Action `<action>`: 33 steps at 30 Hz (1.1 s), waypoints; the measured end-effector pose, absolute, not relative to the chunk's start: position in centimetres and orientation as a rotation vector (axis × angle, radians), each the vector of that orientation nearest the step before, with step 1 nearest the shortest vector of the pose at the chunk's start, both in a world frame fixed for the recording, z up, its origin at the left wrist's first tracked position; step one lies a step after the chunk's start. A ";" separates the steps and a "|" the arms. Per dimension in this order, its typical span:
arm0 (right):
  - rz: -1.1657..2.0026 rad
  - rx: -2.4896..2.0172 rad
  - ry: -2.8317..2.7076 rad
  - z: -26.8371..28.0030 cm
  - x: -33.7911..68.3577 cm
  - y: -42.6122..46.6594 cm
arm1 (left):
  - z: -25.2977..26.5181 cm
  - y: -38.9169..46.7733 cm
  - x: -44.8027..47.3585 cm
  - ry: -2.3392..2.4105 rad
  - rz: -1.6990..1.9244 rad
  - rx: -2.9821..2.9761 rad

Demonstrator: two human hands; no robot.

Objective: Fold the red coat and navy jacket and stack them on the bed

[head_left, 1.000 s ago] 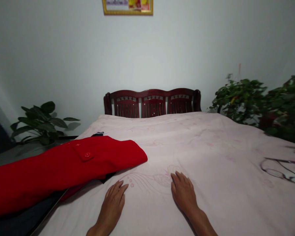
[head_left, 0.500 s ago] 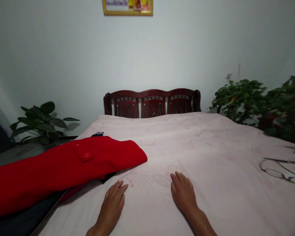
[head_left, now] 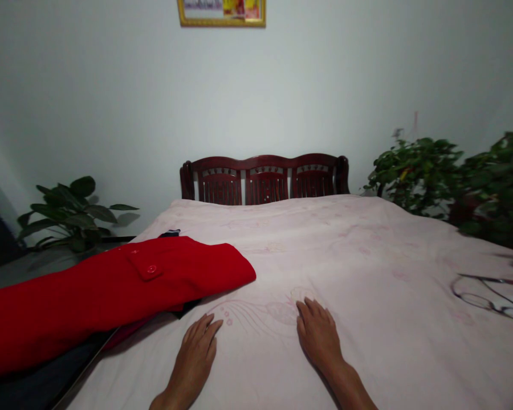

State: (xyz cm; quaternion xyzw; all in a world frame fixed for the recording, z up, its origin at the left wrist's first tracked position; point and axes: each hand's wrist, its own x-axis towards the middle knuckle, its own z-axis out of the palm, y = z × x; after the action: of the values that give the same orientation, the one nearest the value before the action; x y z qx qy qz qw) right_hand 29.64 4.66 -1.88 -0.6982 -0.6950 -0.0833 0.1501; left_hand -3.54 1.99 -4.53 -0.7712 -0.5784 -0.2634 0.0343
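Both hands lie flat, palms down, on the pale pink bed cover [head_left: 367, 256]; left hand [head_left: 195, 350] sits near the cover's front-left part, fingers straight, close together w/ only slight gaps, holding nothing; right hand [head_left: 318, 333] rests a bit further in, well apart from the left, fingers likewise extended and nearly together, thumb out to its left side, gripping nothing; faint embroidered pattern [head_left: 260, 313] on the cover lies between the two hands. Red coat [head_left: 111, 290] lies folded across the cover's left side, its near edge just beside the left hand's fingertips but not touching; a dark garment [head_left: 34, 387] shows under it at bottom left. Wire clothes hangers [head_left: 491, 296] lie on the cover at far right, well apart from the right hand. Dark wood headboard [head_left: 265, 179] stands vs. the white wall; leafy plants left [head_left: 72, 213] and right [head_left: 453, 176]; gold-framed picture [head_left: 222, 12] up top.
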 end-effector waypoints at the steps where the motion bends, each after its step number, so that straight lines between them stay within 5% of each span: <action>1: -0.243 -2.005 -1.997 -1.9 29.6 4.7 | -4.5 2.0 -3.6 -1.771 -0.811 -2.372; 33: -0.259 -2.001 -2.003 -1.9 29.7 4.6 | -4.5 1.9 -3.5 -1.746 -0.877 -2.357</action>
State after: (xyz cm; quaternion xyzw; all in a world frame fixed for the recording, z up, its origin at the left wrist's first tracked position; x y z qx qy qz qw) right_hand 29.67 4.64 -1.92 -0.6960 -0.6966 -0.0903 0.1489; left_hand -3.48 1.89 -4.47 -0.7693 -0.5698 -0.2863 0.0400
